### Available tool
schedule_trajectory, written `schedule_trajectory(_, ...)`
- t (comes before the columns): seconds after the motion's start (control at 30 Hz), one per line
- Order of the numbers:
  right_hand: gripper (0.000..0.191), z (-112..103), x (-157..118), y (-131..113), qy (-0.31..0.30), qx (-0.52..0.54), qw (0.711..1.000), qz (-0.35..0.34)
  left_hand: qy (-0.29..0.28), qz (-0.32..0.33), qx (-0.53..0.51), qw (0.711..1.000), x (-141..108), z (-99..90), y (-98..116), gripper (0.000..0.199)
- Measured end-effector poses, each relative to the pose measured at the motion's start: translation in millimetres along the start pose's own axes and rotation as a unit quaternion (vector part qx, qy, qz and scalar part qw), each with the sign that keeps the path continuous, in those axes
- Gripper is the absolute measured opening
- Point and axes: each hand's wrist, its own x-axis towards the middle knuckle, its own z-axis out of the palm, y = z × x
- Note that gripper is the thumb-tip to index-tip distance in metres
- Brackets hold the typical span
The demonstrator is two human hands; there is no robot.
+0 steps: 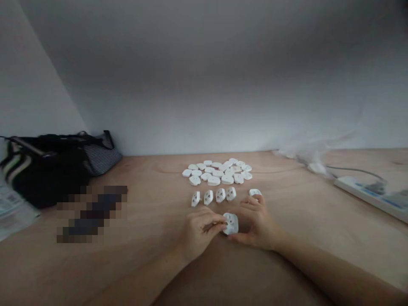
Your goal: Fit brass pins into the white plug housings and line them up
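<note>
A white plug-like piece (pixel 231 224) with small holes in its face is tilted up between my two hands. My left hand (pixel 200 229) pinches its left edge with thumb and fingertips. Around its right side my right hand (pixel 259 223) is spread, thumb low near the piece and fingers apart. Just beyond the right fingertips lies another white piece (pixel 255 192), partly covered by them. Several similar pieces stand on edge in a short row, one of them (pixel 220 195) near the middle. Farther back is a loose cluster of white pieces (pixel 218 173) lying flat.
The wooden table (pixel 153 221) reaches back to a pale wall. A black bag (pixel 51 165) sits at the left, with a blurred dark object (pixel 95 212) before it. At the right are a white power strip (pixel 372 197) with a cable and clear plastic wrap (pixel 314 155).
</note>
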Motion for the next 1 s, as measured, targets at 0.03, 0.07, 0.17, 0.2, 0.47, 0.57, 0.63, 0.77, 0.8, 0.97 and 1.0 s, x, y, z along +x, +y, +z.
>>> schedule_trajectory(0.03,0.045,0,0,0,0.003,-0.003,1.000,-0.002,0.003,0.000,0.002,1.000,0,0.5,0,0.007)
schedule_trajectory(0.07,0.044,0,0,0,0.005,-0.007,1.000,-0.004,0.004,-0.002,0.004,1.000,-1,0.9,0,0.007)
schedule_trajectory(0.17,0.044,1,0,0,0.012,-0.016,1.000,-0.006,0.012,-0.013,0.005,1.000,-2,2.1,0,0.007)
schedule_trajectory(0.2,0.045,2,0,0,0.014,-0.016,1.000,-0.008,0.013,-0.016,0.003,1.000,-2,2.4,1,0.007)
schedule_trajectory(0.47,0.043,3,-1,-1,0.027,-0.001,0.999,-0.033,0.007,-0.012,-0.002,1.000,-1,4.7,4,0.007)
schedule_trajectory(0.57,0.044,3,-1,-1,0.025,-0.006,0.999,-0.027,0.019,0.033,0.010,0.999,1,0.9,4,0.011)
schedule_trajectory(0.63,0.044,2,-1,0,0.021,-0.006,0.999,-0.024,0.012,0.074,0.042,0.996,3,-3.9,2,0.014)
schedule_trajectory(0.77,0.044,0,-2,4,0.010,-0.006,1.000,-0.026,-0.049,0.068,0.101,0.991,4,-15.0,-5,0.011)
schedule_trajectory(0.8,0.043,-1,-2,6,0.005,-0.006,1.000,-0.025,-0.069,0.041,0.104,0.991,4,-17.5,-8,0.011)
schedule_trajectory(0.97,0.040,-2,-4,9,0.006,-0.005,1.000,-0.014,-0.175,-0.063,0.098,0.978,3,-22.3,-18,0.015)
schedule_trajectory(1.0,0.040,-2,-4,9,0.005,-0.006,1.000,-0.014,-0.180,-0.073,0.101,0.976,3,-21.1,-19,0.016)
